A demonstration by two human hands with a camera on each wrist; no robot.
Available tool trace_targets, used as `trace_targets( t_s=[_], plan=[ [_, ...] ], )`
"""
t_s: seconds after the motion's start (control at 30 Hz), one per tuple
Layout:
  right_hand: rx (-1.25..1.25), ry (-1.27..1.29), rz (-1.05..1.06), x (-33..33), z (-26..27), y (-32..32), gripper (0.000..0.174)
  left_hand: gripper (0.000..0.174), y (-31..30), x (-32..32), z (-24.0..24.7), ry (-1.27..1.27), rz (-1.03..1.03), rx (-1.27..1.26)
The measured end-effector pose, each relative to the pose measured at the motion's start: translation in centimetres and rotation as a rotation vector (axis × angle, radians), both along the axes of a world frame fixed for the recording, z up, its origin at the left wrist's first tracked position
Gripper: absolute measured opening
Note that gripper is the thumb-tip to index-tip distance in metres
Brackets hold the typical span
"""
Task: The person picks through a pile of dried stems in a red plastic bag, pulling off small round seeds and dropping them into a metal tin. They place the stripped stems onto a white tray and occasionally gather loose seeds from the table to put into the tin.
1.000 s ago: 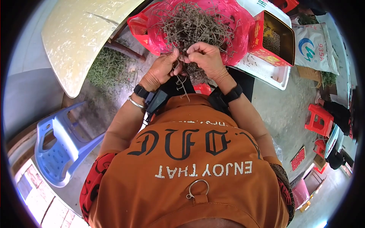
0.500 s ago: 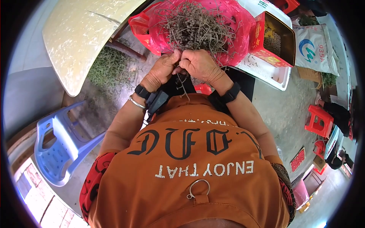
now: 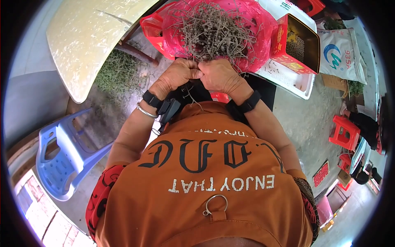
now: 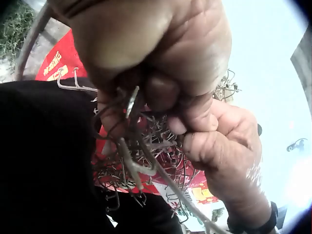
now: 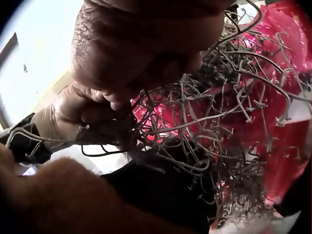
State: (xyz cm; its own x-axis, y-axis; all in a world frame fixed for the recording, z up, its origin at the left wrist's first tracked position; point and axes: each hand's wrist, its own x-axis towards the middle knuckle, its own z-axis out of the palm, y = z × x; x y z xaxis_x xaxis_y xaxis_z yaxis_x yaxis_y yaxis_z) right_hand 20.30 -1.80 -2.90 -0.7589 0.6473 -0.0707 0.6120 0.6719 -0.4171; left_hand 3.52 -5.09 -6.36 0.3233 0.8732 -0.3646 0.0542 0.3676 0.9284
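Note:
My left hand [image 3: 177,76] grips a few thin dried stems [image 4: 168,180], and their forked ends hang below its fingers. Against its fingertips, my right hand [image 3: 222,76] is curled with thumb and fingers together at the stems; what exactly it pinches I cannot tell. Just beyond both hands, a tangled heap of dried grey-brown stems [image 3: 214,31] with small dark knobs fills a pink plastic bag [image 3: 263,41]. In the right wrist view, loose stems spread out past the fingers, over dark trousers [image 5: 161,190].
Right of the bag, a red box [image 3: 282,41] holds small pale pieces, beside a white foam tray [image 3: 304,84]. A printed white sack [image 3: 345,53] stands farther right. At left are a pale tabletop [image 3: 86,45], green plant stalks [image 3: 117,76] on the floor and a blue chair [image 3: 59,160].
The right hand first reached at the heap's edge, then came down against the left hand. Both hands are now slightly lower, fingertips together, and the hanging stem has shifted left.

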Motion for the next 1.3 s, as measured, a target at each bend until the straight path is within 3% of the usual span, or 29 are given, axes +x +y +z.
trace_targets(
  t_s=[0.2,0.3,0.33,0.43,0.6,0.7,0.73,0.83,0.97,1.13,1.23,1.3],
  plan=[
    [-0.013,-0.287,0.145,0.3,-0.4,0.5,0.023,0.024,0.2,-0.3,1.5,0.296,-0.146,0.032],
    [0.075,0.072,-0.080,1.5,-2.4,0.9,0.019,0.021,0.1,-0.8,1.5,0.205,-0.001,-0.006],
    [0.074,0.071,-0.081,2.1,-2.1,1.1,0.019,0.021,0.0,-0.7,1.5,0.204,-0.003,-0.007],
    [-1.003,0.816,-0.442,3.9,-0.6,1.8,0.013,0.024,-0.5,-0.7,1.5,0.218,0.003,0.028],
    [-1.075,1.094,-0.516,2.9,0.4,1.7,0.009,0.023,-0.4,-0.8,1.4,0.204,-0.012,-0.002],
    [-0.462,0.644,-0.383,1.3,0.7,1.3,0.007,0.025,-0.3,-0.5,1.5,0.130,-0.045,0.003],
    [-0.462,0.646,-0.383,1.0,0.5,1.3,0.007,0.025,-0.3,-0.5,1.7,0.133,-0.046,0.004],
    [0.159,0.359,-0.195,0.3,-0.4,1.3,0.008,0.028,0.0,-1.0,2.5,0.283,-0.184,0.084],
    [0.124,0.413,-0.167,0.9,0.2,1.0,0.011,0.031,0.4,-2.1,2.3,0.365,0.027,0.344],
    [0.294,0.452,-0.033,-0.2,0.7,0.8,0.014,0.030,1.7,-0.6,2.3,0.332,0.040,0.405],
    [0.324,0.443,-0.006,-0.2,1.0,0.4,0.017,0.025,1.5,0.9,1.2,-0.138,0.391,-0.025],
    [0.331,0.419,-0.028,-0.2,1.1,0.1,0.018,0.024,1.3,1.2,0.6,-0.122,0.427,-0.015]
  ],
)
